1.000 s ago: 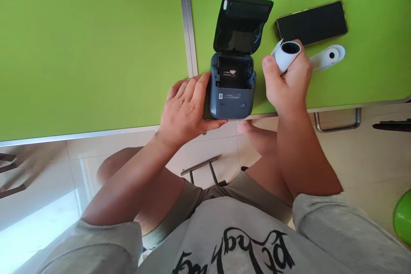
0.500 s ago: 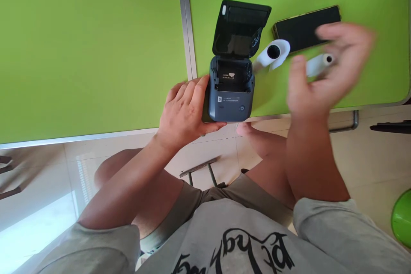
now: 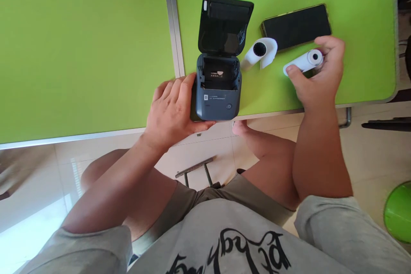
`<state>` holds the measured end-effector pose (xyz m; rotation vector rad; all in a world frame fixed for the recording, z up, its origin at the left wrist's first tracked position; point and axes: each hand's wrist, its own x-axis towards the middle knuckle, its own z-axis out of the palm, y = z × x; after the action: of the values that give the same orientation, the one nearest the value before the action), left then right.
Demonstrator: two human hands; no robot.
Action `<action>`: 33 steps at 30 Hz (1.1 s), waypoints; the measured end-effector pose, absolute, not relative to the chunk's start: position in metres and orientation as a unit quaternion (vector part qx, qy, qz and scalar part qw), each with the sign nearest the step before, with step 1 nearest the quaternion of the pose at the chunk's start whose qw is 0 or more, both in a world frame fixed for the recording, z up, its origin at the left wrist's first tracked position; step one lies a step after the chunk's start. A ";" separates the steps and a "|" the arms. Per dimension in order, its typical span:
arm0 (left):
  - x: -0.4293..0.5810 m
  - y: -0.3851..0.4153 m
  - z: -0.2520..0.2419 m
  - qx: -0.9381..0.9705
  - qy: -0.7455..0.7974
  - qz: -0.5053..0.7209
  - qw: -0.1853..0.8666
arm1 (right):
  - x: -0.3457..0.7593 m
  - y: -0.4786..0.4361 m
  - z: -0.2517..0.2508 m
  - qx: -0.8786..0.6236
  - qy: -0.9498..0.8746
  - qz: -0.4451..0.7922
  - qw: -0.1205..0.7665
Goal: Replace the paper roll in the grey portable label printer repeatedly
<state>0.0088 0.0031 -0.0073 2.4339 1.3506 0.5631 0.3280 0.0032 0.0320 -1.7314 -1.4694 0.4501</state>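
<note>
A dark blue-grey label printer (image 3: 218, 105) stands near the table's front edge, its black lid (image 3: 223, 28) raised and its inner bay showing. My left hand (image 3: 171, 109) grips the printer's left side, thumb along the front edge. Right of the printer lies a white paper roll (image 3: 252, 56) with a dark core and a loose flap of paper. Farther right, my right hand (image 3: 321, 72) is round a smaller white roll (image 3: 302, 63), with the thumb at its left end and the fingers behind its right end.
A black phone (image 3: 297, 26) in a yellowish case lies behind the two rolls. The green table (image 3: 86, 51) has a metal seam (image 3: 173, 21) left of the printer. Below its front edge are my legs, a metal stool part (image 3: 194, 167) and a green round object (image 3: 398, 212).
My right hand has come down from a blurred, spread pose over the smaller roll and closed round it. The whole view has shifted slightly; my left hand stays on the printer.
</note>
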 end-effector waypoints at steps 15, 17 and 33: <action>0.010 0.002 -0.009 0.850 0.470 0.202 0.124 | 0.257 0.015 0.057 -0.462 -0.729 0.127 0.489; 0.011 0.002 -0.009 0.851 0.467 0.203 0.128 | 0.243 0.013 0.069 -0.508 -0.751 0.147 0.395; 0.012 -0.001 -0.004 0.854 0.461 0.190 0.149 | 0.229 0.026 0.066 -0.607 -0.725 0.191 0.264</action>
<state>0.0118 -0.0007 -0.0043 2.4548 1.3265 0.5467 0.2286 0.0258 0.0659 -1.6414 -1.9598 0.5163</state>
